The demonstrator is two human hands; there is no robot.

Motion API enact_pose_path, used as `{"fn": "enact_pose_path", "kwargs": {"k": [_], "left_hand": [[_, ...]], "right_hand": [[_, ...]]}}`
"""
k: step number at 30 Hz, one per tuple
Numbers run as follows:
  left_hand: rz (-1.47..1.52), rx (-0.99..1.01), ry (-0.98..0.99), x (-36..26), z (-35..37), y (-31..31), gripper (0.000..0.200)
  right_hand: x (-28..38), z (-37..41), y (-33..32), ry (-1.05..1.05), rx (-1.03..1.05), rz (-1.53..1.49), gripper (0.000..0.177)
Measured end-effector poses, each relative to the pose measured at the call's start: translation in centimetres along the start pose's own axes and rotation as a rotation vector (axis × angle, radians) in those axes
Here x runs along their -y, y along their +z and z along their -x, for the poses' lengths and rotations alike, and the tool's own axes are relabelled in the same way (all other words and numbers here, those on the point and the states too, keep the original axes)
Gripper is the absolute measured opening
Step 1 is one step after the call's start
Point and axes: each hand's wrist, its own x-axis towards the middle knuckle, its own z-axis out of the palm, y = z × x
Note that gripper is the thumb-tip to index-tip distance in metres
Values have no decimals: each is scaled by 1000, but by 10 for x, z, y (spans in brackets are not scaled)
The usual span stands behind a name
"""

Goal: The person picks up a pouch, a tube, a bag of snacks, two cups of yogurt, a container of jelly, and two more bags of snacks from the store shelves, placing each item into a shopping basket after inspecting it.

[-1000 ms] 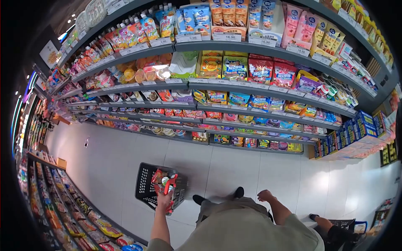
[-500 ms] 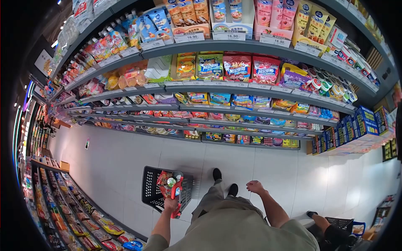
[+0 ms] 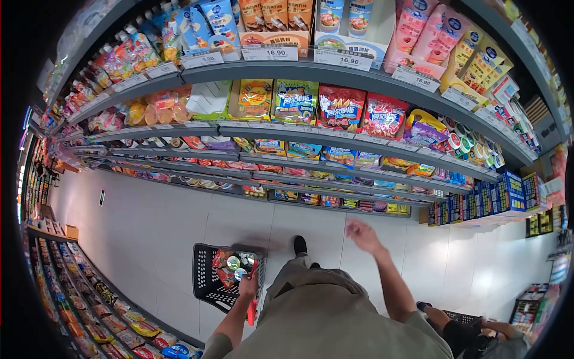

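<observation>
My left hand [image 3: 248,286] is closed round the red handle [image 3: 252,311] of a black shopping basket [image 3: 203,269]. Inside the basket lie red packets [image 3: 224,276] and small round-lidded cups [image 3: 234,262]. My right hand [image 3: 361,234] is raised over the floor in front of the shelves, slightly blurred, its fingers loosely bent and apart, touching nothing. Beyond it, shelves hold a green candy bag [image 3: 295,102], a red candy bag [image 3: 341,106] and another red bag [image 3: 384,113] beside it.
Tiered shelves [image 3: 251,70] curve across the front. Blue boxes [image 3: 509,192] stand at the right. Another shelf of snack packets [image 3: 101,299] runs along the lower left. Another person [image 3: 457,332] with a black basket [image 3: 463,318] is at the lower right.
My right hand has risen forward towards the shelves. The basket in my left hand sits a little further left in view and is turned. The shelves look nearer.
</observation>
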Motion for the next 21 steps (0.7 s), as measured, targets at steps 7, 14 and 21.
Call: {"fn": "enact_pose_path", "kwargs": {"k": [7,14,21], "left_hand": [[-241,20,97,-7,5,10,55],[-262,-55,129,-18,18,16,51],[-311,-154,96,-16,26,27,48]], "right_hand": [[202,-69,-90,-323,-355,-90,34],[248,-149,-127,-470,-557,-27,39],[252,-174,-145,-402,-511,268,46]]}}
